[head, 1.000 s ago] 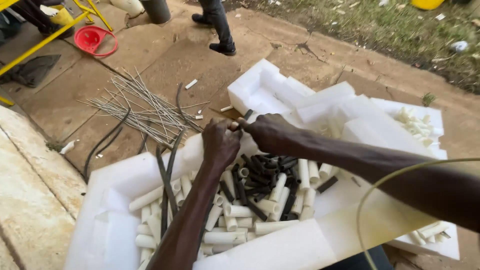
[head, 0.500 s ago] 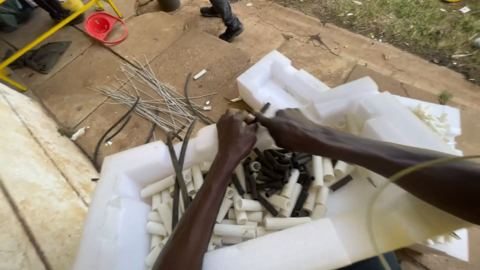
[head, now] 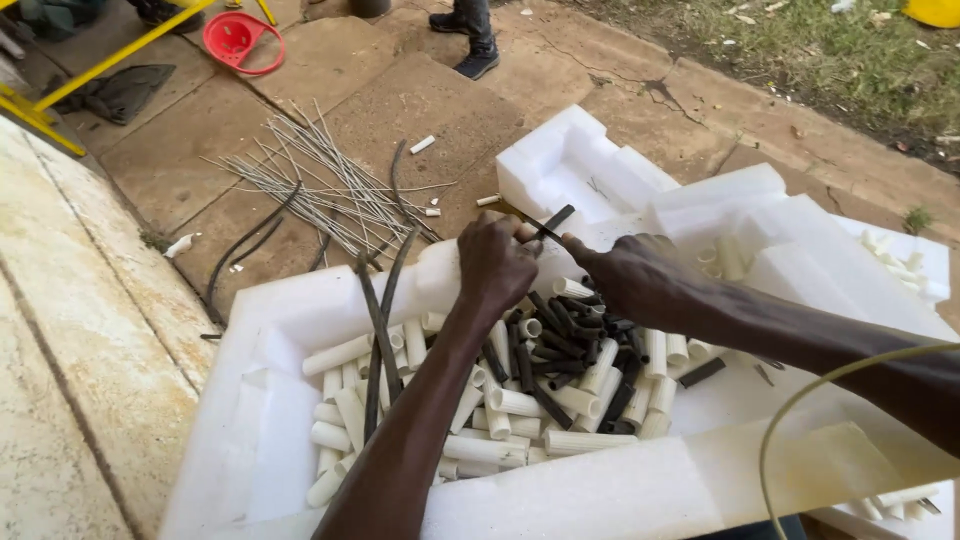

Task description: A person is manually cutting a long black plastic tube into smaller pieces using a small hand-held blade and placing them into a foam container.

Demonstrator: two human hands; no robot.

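Hands met over the white foam tray (head: 300,330): left hand (head: 495,265) and right hand (head: 625,280) each pinched shut on one short black tube piece (head: 553,220), held above the white and black tube pieces (head: 560,350). Judged step: joining; next move demanded careful alignment

The middle of the white foam tray (head: 260,400) is filled by heaped white tube pieces (head: 480,420) and black tube pieces (head: 560,340). Long black strips (head: 380,320) are leaned across its left side. Open room is left at the tray's near left corner. Far left, the paving is crossed by thin grey rods (head: 320,180).
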